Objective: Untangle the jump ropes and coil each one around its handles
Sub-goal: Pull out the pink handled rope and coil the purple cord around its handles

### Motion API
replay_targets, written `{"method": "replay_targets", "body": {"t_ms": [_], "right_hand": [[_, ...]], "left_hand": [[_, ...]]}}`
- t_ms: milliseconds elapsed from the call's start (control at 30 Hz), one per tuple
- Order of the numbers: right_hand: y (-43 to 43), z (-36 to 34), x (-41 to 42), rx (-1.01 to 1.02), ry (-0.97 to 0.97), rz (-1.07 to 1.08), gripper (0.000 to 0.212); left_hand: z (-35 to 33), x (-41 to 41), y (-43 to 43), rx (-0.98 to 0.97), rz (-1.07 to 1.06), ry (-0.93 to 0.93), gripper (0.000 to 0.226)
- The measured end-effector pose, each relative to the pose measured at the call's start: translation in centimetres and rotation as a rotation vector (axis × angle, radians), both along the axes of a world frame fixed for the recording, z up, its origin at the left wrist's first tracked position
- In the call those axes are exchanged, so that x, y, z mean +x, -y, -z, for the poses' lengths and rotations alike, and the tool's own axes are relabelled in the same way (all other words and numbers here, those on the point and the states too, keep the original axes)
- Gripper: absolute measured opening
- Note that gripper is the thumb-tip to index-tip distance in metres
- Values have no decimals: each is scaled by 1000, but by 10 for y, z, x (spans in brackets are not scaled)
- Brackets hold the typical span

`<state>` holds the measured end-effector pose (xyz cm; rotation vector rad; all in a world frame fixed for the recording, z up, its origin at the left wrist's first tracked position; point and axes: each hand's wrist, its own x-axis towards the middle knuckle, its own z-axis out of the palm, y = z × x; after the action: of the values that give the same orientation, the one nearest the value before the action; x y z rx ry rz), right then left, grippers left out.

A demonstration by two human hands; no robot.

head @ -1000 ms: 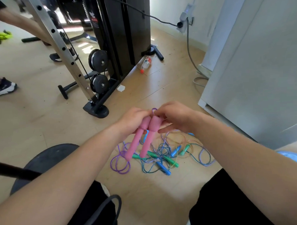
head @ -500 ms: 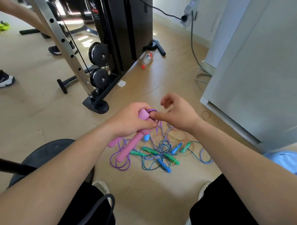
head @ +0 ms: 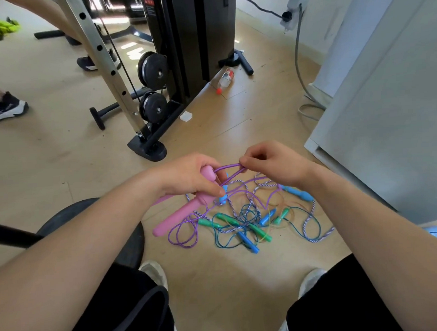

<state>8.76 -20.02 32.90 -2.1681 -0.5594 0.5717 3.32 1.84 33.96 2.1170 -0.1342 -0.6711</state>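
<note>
Half a second ago our right forefinger sat against the cap of the pink handles (head: 181,217). Now our right hand (head: 271,161) has drawn off to the right and a long loop of purple rope (head: 230,165) stretches between our two hands. A second ago the handles stood side by side. Now they slant down to the left.

Our left hand (head: 190,177) grips both handles near their rounded caps, fingers curled round them, and holds them above the floor. Our right thumb and forefinger pinch the far end of the loop. The handles are smooth, matte and tapered. The rope is thin and glossy, and its slack drops into loose coils on the floor below.

Just beyond lies the tangle (head: 250,221): short green handles (head: 259,232), blue handles (head: 297,193), a twisted blue-and-white cord (head: 313,240) and a fine dark blue rope, all crossing one another on the pale wooden floor (head: 242,284). A dark round plate (head: 84,216) sits at our left knee. A black weight machine (head: 194,41) stands further off.
</note>
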Motion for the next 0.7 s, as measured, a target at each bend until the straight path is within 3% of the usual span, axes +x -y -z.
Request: {"method": "replay_targets", "body": {"t_ms": [167,267,367,467,700], "right_hand": [[-3,3,-3,224,-26,77,7],[-2,2,-2,289,-37,94,3],[-1,-1,-4,330,-37,74,6],[1,-4,-4,306,-23,76,6],[9,-14,-2,161,95,47,28]], "left_hand": [[2,-4,7,-126,9,-105,11],[6,-6,14,-350,-35,-175,39],[11,-8,20,-487,-102,-178,37],[13,-11,27,-446,-41,-129,36],[17,-16,42,-218,67,-96,34]]}}
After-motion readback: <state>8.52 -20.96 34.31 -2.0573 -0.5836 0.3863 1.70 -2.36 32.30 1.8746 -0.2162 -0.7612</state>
